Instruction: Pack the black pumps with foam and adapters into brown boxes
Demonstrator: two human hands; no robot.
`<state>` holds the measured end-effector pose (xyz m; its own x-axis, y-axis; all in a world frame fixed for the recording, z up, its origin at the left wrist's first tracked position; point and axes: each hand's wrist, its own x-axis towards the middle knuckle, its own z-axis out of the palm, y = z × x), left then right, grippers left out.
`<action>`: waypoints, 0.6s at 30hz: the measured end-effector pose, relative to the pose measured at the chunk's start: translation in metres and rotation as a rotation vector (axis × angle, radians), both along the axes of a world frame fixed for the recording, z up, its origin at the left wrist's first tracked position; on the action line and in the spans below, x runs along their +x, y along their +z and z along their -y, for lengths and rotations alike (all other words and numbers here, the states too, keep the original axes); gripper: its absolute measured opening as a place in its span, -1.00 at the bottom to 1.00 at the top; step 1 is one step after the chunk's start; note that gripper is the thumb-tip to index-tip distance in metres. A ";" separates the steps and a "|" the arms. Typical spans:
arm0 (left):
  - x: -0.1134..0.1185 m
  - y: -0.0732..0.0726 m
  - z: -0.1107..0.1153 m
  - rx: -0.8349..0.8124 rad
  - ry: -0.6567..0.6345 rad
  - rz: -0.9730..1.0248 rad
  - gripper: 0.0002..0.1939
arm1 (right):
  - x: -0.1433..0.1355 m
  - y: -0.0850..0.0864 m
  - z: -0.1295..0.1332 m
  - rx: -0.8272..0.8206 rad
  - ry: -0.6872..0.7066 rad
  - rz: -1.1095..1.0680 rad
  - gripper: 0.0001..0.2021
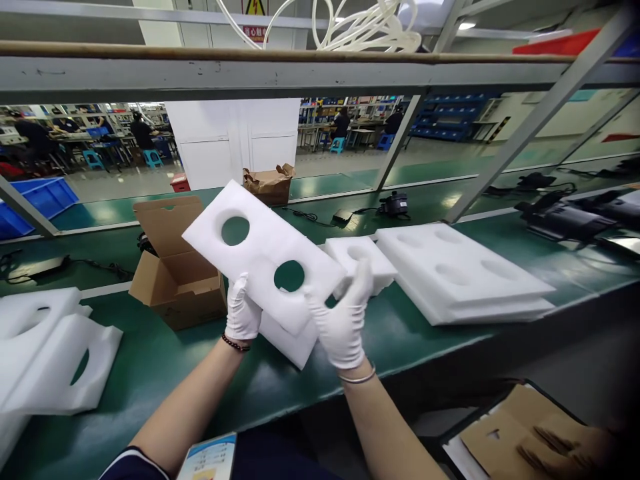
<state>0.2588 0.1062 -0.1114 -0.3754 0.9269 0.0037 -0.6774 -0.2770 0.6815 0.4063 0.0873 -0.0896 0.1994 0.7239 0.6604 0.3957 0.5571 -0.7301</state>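
Observation:
A white foam sheet (pixel 263 257) with two round holes is held up, tilted, above the green bench. My left hand (pixel 243 310), white-gloved, is closed on its lower left edge. Gloved as well, my right hand (pixel 345 320) is at the sheet's lower right end, its thumb overlapping the edge and its fingers spread away from the thumb. Beneath the sheet shows another white foam piece (pixel 287 341); whether the two touch is unclear. Just behind my right hand lies a smaller foam block (pixel 383 263) with a round recess.
An open cardboard box (pixel 177 303) stands left of my hands. Foam pieces with cutouts (pixel 45 367) lie at the left; thick foam slabs (pixel 465 267) are stacked at right. Behind are a black device (pixel 394 204), a brown paper bag (pixel 267 185) and a slanted metal post (pixel 530 120).

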 end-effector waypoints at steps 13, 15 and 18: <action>-0.088 0.043 0.002 0.111 -0.327 -0.295 -0.10 | 0.080 0.011 -0.037 -0.688 0.682 -0.640 -0.74; -0.095 0.053 0.000 0.061 -0.408 -0.435 -0.19 | 0.089 0.021 -0.038 -0.708 0.671 -0.575 -0.75; -0.084 0.062 -0.001 -0.076 -0.473 -0.589 -0.44 | 0.092 0.035 -0.037 -0.719 0.594 -0.467 -0.77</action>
